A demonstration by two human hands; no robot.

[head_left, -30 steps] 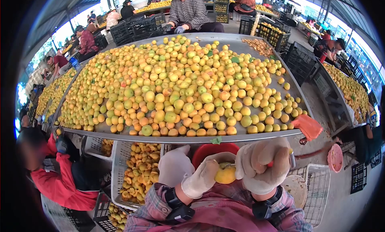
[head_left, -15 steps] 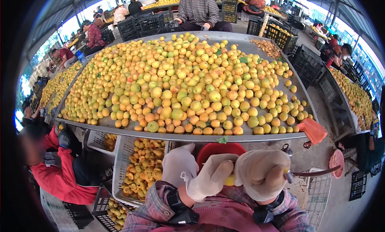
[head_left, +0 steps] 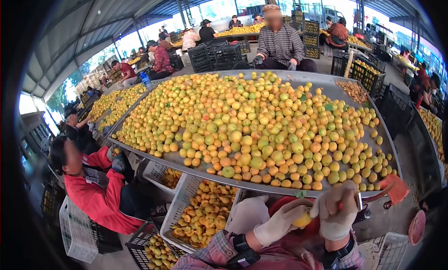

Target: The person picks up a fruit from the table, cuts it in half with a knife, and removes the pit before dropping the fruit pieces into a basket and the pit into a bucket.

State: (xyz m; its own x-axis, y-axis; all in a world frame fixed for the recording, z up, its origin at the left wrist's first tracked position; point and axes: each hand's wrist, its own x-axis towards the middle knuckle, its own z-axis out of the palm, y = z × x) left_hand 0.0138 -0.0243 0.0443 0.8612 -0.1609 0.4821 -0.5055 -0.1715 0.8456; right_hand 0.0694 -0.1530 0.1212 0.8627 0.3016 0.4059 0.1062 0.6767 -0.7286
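My left hand [head_left: 282, 222], in a pale glove, is closed on a yellow fruit [head_left: 302, 219] at the lower right. Right beside it, my gloved right hand [head_left: 337, 209] is curled round a small tool with a metal end [head_left: 359, 201]; the tool's handle is mostly hidden by the fingers. Both hands are in front of the near edge of a large metal table [head_left: 219, 175] heaped with yellow-orange fruits [head_left: 242, 125]. Part of a red bowl [head_left: 311, 229] shows behind and between the hands.
A white crate [head_left: 173, 218] of split fruit stands left of my hands, with a black crate [head_left: 140, 251] nearer. A person in red [head_left: 100, 190] sits at the left; another in a checked shirt [head_left: 280, 43] sits across the table. An orange bag [head_left: 395, 189] hangs at the table's right corner.
The view has tilted up and turned left, so the table and crates appear lower and further right. My right hand has risen beside the left, and the yellow fruit shows more clearly.
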